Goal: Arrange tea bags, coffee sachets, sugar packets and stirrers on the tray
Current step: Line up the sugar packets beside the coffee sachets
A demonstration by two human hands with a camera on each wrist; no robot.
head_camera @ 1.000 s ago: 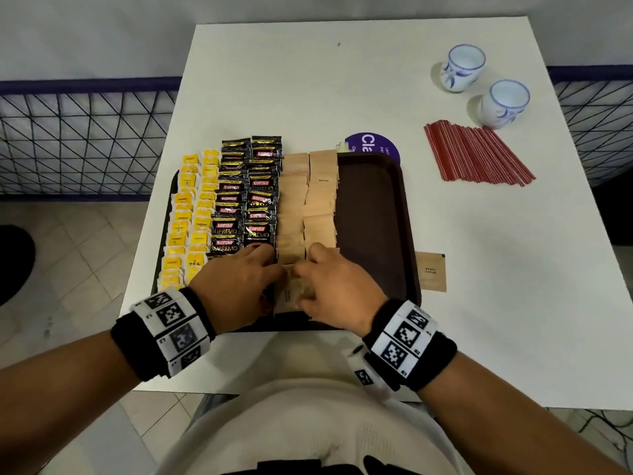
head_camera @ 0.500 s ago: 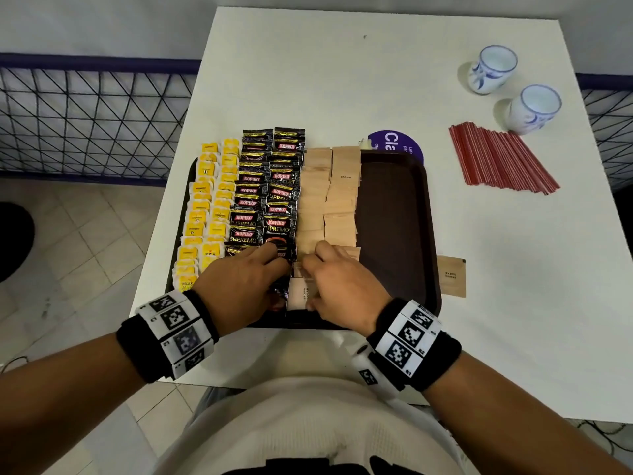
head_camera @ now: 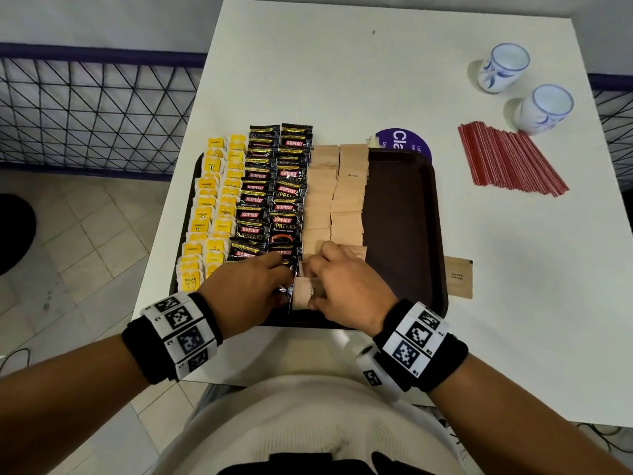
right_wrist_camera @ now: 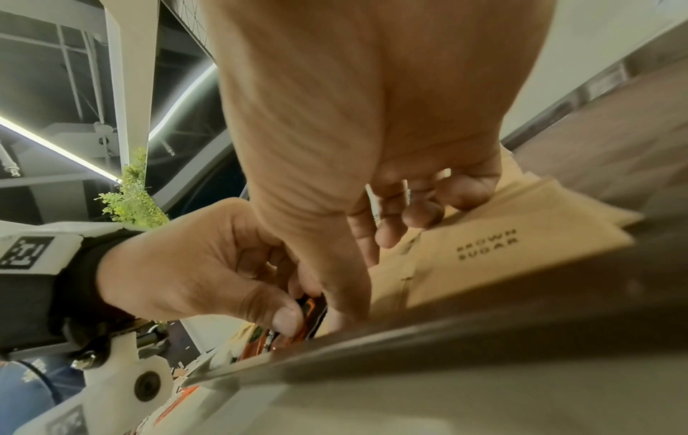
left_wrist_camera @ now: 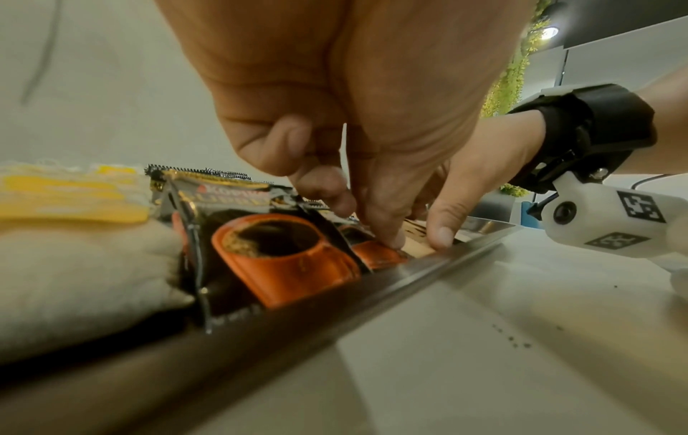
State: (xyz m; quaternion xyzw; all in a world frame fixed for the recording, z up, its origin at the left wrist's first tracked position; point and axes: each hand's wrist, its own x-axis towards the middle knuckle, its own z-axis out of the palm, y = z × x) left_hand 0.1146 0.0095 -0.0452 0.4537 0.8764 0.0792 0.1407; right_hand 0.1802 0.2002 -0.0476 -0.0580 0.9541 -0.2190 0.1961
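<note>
Right wrist cam: right hand [right_wrist_camera: 372,132] fingers curled pinching a thin, floppy sugar packet [right_wrist_camera: 502,253], left hand [right_wrist_camera: 193,265] pinching a slick coffee sachet [left_wrist_camera: 275,250], so edges beneath the fingertips look the safest grip.

Both forearms reach forward, wrists banded. The left hand [head_camera: 245,292] and right hand [head_camera: 346,286] meet knuckles up, fingers curled downward.
</note>
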